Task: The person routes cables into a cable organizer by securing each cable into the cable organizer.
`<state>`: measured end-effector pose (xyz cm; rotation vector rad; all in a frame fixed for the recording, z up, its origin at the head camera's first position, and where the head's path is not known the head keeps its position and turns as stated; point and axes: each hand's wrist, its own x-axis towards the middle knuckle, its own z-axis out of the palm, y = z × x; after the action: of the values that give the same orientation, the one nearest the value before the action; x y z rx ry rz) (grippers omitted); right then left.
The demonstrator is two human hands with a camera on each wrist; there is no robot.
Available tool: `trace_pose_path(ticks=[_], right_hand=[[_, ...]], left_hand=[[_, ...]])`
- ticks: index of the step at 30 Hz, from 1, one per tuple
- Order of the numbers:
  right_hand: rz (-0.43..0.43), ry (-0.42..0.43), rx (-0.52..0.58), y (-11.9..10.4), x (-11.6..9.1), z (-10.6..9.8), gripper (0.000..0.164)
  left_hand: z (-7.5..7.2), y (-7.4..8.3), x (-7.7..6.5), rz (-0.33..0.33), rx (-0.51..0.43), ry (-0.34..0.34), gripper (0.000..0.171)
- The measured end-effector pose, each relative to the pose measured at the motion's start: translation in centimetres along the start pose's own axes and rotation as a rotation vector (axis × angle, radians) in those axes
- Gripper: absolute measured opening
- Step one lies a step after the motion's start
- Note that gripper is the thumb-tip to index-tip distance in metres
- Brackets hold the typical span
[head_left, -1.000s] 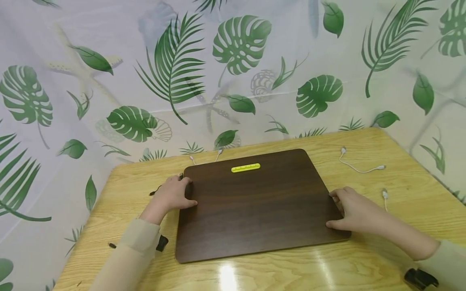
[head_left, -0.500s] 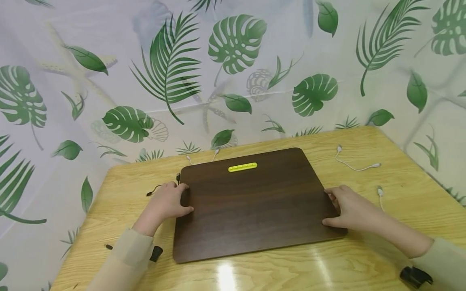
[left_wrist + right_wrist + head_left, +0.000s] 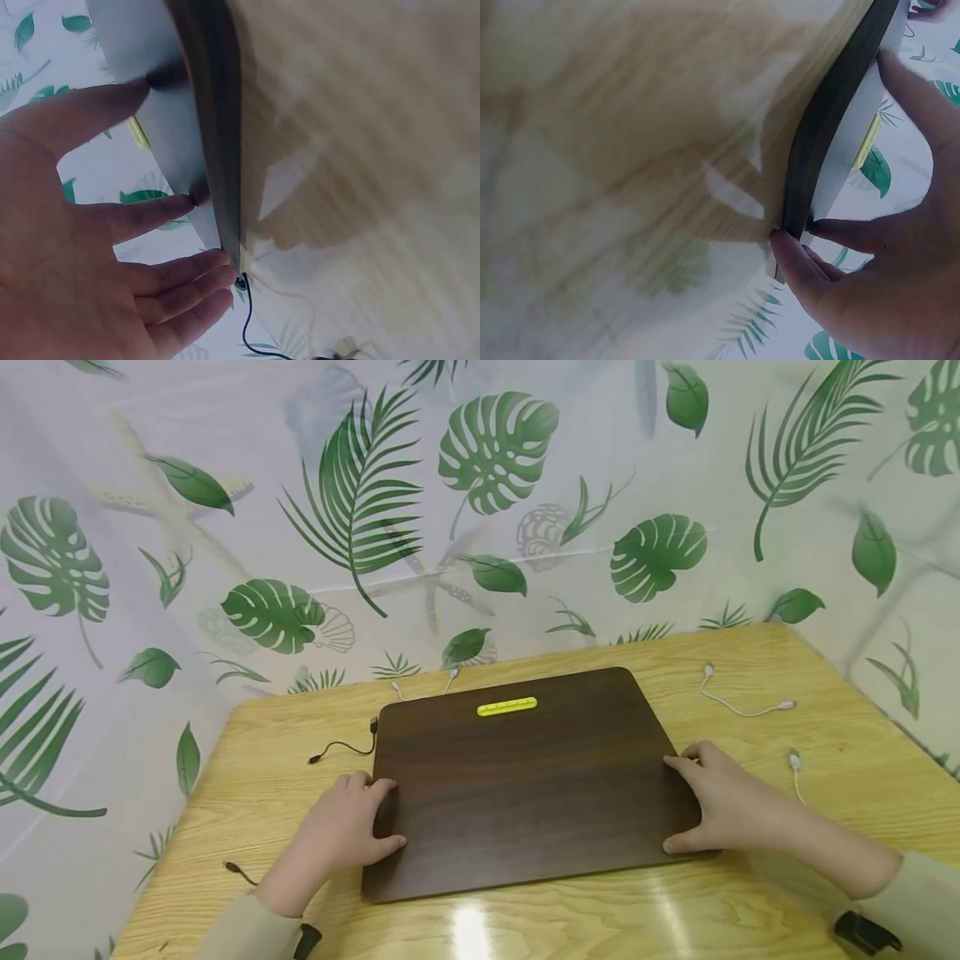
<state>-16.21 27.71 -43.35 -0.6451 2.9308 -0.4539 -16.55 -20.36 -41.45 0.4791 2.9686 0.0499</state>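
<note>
A dark brown wooden board lies on the light wood table, with a slim yellow notched strip near its far edge. My left hand is at the board's left edge. Its thumb and index fingertips touch the top face, while the other fingers reach along the side. At the right edge is my right hand, its thumb and index finger touching the top face. Another finger of that hand meets the board's side edge in the right wrist view.
Beyond the board's left corner lies a short black cable; another black cable end is nearer. White cables lie at the right, by my right forearm and behind the board. A leaf-printed cloth hangs behind.
My left hand has slid toward me along the left edge, uncovering the black cable. My right index finger has come onto the top face. The board looks unmoved on the table.
</note>
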Motion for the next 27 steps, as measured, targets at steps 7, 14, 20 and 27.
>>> trace_pose_path(ticks=[7,14,20,27], right_hand=[[0.008,-0.076,0.009,-0.3,-0.2,0.0,0.133],[0.010,-0.060,0.006,-0.2,-0.4,0.0,0.132],[0.003,-0.051,-0.002,-0.1,-0.4,-0.1,0.133],[-0.004,-0.058,0.006,0.0,-0.5,0.1,0.132]], left_hand=[[0.5,1.1,-3.3,0.007,-0.028,-0.010,0.095],[1.2,1.5,-4.9,0.035,-0.048,0.025,0.103],[1.2,1.5,-4.8,0.024,-0.073,0.042,0.096],[1.2,1.6,-4.9,0.013,-0.080,0.039,0.095]])
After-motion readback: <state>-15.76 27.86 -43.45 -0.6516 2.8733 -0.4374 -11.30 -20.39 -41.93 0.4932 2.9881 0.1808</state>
